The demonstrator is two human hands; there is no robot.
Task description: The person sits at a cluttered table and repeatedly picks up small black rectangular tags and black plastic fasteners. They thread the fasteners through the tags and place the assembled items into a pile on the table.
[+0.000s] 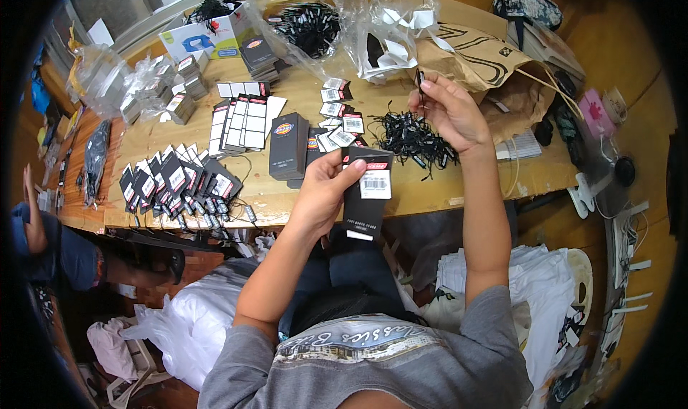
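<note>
In my left hand (317, 192) are a few black hang tags (363, 212), held between thumb and fingers, with a white barcode sticker on the top one. Raised over the table's right part, my right hand (459, 115) pinches a black hang-tag string (421, 86) between thumb and fingertips. Below that hand lies a tangled heap of black strings (410, 138). A stack of dark tags (284, 156) stands just beyond my left hand, next to loose barcode-stickered tags (351, 122). Strung tags (172, 179) fan out along the table's near left edge.
White label sheets (247, 126) lie mid-table. Plastic-wrapped card stacks (150, 93) and a box (204, 36) stand at the back left. A clear bag of black strings (308, 29) and a brown paper bag (476, 58) are behind. Another person's leg (54, 248) shows at left.
</note>
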